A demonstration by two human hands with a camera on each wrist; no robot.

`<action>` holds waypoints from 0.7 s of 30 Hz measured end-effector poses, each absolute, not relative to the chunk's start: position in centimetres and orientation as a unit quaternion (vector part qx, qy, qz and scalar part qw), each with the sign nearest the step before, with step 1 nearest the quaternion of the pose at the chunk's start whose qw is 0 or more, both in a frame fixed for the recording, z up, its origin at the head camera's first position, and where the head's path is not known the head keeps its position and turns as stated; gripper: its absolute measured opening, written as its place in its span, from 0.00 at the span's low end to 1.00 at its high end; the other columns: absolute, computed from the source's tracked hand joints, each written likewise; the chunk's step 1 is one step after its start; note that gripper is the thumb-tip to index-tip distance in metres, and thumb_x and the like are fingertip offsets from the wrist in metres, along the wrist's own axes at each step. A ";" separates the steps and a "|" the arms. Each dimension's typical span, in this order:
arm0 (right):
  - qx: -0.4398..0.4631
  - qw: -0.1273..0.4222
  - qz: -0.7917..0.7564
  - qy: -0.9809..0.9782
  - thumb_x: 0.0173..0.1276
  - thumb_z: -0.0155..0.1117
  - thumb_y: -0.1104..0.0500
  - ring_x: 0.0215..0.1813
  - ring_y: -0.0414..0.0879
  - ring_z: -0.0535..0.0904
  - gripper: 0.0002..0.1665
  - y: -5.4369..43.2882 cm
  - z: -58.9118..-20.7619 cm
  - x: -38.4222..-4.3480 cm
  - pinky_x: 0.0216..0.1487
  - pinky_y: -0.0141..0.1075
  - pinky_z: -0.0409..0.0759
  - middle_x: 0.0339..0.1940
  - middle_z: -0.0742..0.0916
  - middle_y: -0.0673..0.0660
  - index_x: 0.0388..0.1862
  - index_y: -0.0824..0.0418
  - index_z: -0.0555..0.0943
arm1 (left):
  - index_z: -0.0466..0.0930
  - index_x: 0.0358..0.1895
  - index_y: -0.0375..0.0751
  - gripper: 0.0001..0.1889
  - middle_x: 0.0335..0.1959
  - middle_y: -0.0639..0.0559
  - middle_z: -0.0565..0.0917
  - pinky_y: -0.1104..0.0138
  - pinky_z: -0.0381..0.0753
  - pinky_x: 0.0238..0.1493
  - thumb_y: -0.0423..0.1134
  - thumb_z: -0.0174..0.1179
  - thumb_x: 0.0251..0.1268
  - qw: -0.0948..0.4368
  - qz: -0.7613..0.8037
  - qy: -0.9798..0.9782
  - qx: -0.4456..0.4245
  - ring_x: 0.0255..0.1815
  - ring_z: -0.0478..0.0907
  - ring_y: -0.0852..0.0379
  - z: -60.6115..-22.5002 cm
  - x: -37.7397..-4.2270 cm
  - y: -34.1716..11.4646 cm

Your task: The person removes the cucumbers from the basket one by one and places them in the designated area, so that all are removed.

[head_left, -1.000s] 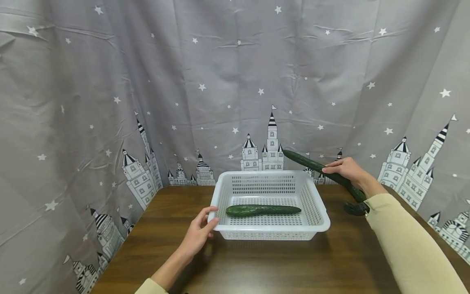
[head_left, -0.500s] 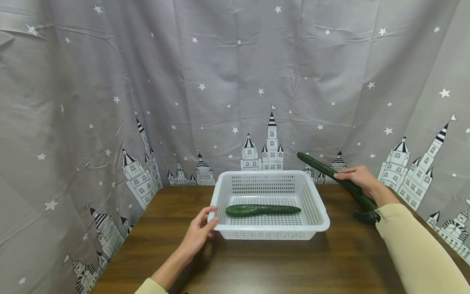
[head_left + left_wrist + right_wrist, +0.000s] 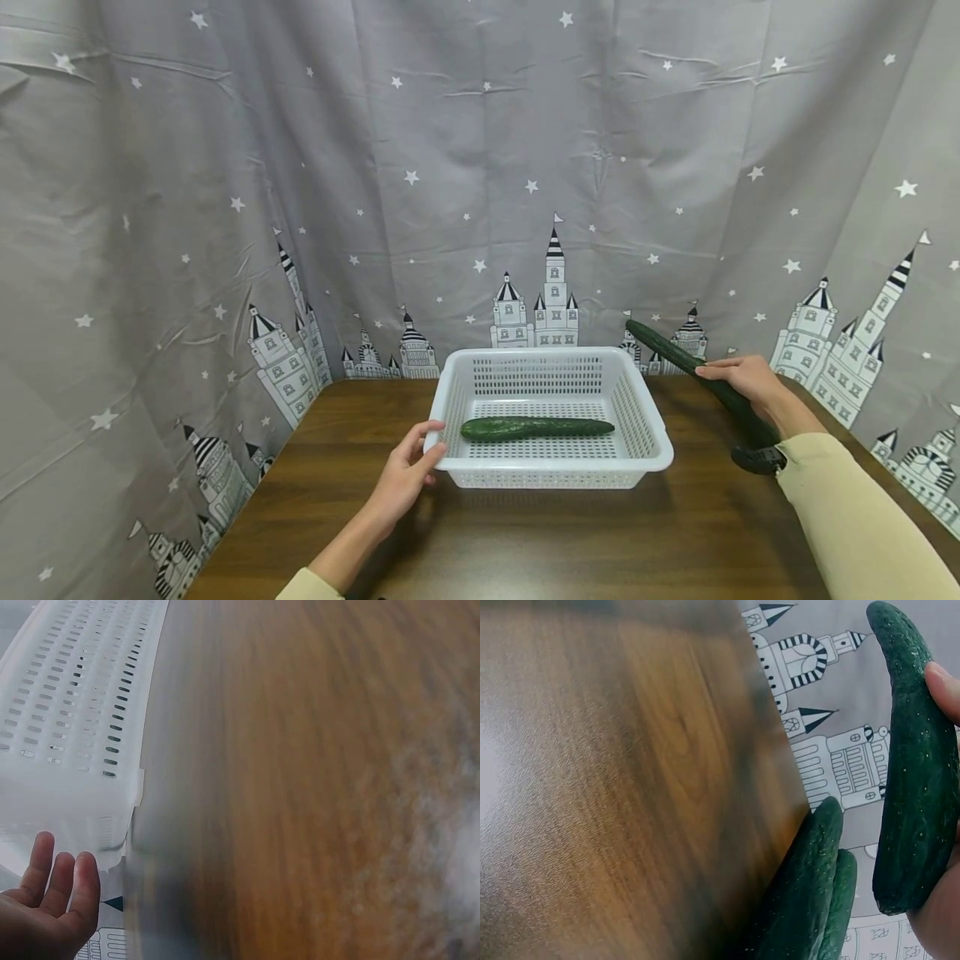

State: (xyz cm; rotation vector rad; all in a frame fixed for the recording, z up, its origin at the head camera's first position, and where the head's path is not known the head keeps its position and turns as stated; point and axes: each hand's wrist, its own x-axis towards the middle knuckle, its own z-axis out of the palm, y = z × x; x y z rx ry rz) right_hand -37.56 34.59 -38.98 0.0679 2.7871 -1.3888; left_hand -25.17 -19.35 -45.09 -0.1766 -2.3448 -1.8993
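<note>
My left hand [image 3: 401,475] grips the left rim of a white perforated plastic basket [image 3: 551,481], thumb and forefinger at the rim. Three of its fingertips [image 3: 86,874] show beside the basket's outer wall in the left wrist view. One cucumber [image 3: 536,429] lies lengthwise on the basket floor. To the basket's right, my right hand [image 3: 746,383] pinches another cucumber [image 3: 663,346] from above, tilted with its far end up and leftward. In the right wrist view, two more cucumbers [image 3: 806,892] lie side by side below the held cucumber [image 3: 919,772].
The brown wooden table [image 3: 525,542] carries the basket near its far edge. A grey curtain [image 3: 480,208] printed with stars and castles hangs right behind the table and along both sides. A dark band [image 3: 757,460] sits at my right wrist.
My right hand has moved rightward and down, away from the basket, with the cucumber in it. My left hand, the basket and the cucumber inside have stayed put.
</note>
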 end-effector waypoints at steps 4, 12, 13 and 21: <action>0.034 0.010 -0.445 0.895 0.68 0.64 0.35 0.76 0.77 0.50 0.50 34.9 -39.4 -37.4 0.72 0.68 0.54 0.75 0.62 0.79 0.70 0.75 0.68 | 0.73 0.65 0.48 0.20 0.48 0.38 0.80 0.63 0.80 0.34 0.40 0.61 0.73 0.058 -0.628 -0.774 -0.057 0.36 0.77 0.58 -45.1 -25.1 -19.3; 0.047 0.008 -0.443 0.895 0.69 0.62 0.36 0.77 0.77 0.48 0.49 35.9 -40.6 -36.9 0.73 0.66 0.55 0.75 0.60 0.80 0.70 0.75 0.67 | 0.73 0.64 0.49 0.19 0.48 0.38 0.80 0.63 0.80 0.35 0.41 0.60 0.73 0.055 -0.624 -0.777 -0.058 0.38 0.77 0.57 -45.0 -25.1 -19.3; 0.048 0.007 -0.442 0.895 0.69 0.62 0.36 0.76 0.77 0.49 0.49 36.0 -40.8 -36.9 0.73 0.66 0.55 0.75 0.61 0.80 0.70 0.75 0.68 | 0.73 0.64 0.49 0.19 0.47 0.38 0.80 0.63 0.80 0.35 0.41 0.61 0.73 0.057 -0.624 -0.777 -0.058 0.38 0.77 0.58 -45.0 -25.1 -19.3; 0.075 -0.005 -0.451 0.889 0.69 0.64 0.38 0.75 0.77 0.54 0.46 36.3 -41.7 -36.3 0.72 0.66 0.58 0.74 0.62 0.80 0.68 0.75 0.69 | 0.74 0.64 0.49 0.19 0.47 0.39 0.80 0.63 0.80 0.35 0.42 0.61 0.72 0.059 -0.623 -0.778 -0.055 0.38 0.77 0.58 -44.9 -25.0 -19.3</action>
